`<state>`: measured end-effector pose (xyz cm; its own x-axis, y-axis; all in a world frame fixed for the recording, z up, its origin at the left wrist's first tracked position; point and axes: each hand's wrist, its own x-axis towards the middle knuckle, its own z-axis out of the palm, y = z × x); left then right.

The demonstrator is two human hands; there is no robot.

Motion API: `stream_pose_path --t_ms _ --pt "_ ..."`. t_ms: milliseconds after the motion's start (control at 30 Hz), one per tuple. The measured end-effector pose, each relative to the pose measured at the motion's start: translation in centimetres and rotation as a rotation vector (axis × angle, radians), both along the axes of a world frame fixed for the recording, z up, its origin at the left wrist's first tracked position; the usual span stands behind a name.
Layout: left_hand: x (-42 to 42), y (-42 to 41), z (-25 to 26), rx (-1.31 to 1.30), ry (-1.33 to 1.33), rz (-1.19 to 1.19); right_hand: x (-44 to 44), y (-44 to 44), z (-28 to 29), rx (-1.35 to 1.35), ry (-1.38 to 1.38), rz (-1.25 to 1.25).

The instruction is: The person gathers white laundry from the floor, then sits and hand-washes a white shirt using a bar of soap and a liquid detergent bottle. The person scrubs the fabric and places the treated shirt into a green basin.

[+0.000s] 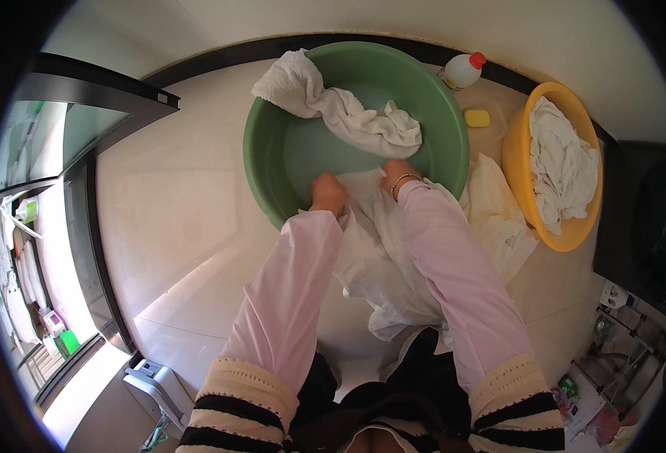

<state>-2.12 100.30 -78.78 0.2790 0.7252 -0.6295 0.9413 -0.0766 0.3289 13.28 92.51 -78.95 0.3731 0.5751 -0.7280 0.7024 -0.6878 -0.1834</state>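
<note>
A large green plastic basin [270, 164] with cloudy water stands before me. A white towel [361, 116] lies partly in the water and hangs over its back left rim. White cloth [389, 255] drapes from the basin's near rim down towards my legs. My left hand [328, 192], fist closed, is at the cloth's left edge; whether it grips the cloth is hard to tell. My right hand [398, 175], with a bracelet at the wrist, pinches the cloth's upper edge. More pale cloth [494, 215] lies on the floor right of the basin.
At the right, a yellow basin [514, 147] holds crumpled white cloth [559, 164]. A yellow soap bar [477, 118] and a white bottle with a red cap [462, 71] are beside the green basin. A dark-framed door [100, 113] stands at the left, a metal rack [622, 357] at lower right.
</note>
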Motion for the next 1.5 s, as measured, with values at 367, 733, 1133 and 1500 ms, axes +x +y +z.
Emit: stream_pose_path --t_ms 367,733,1133,1500 --pt "1.3 -0.2 -1.3 -0.485 -0.249 0.563 -2.9 0.7 -0.7 0.290 0.233 -0.545" --pt "2.6 -3.5 9.2 -0.906 -1.006 0.801 -5.0 0.7 11.0 0.744 0.162 -0.552" --pt "1.8 -5.1 15.0 -0.917 -0.932 0.803 -8.1 -4.0 18.4 0.936 -0.054 -0.239" --pt "-1.6 -4.4 20.2 -0.487 -1.175 0.376 -1.9 -7.7 22.6 1.094 0.046 -0.337"
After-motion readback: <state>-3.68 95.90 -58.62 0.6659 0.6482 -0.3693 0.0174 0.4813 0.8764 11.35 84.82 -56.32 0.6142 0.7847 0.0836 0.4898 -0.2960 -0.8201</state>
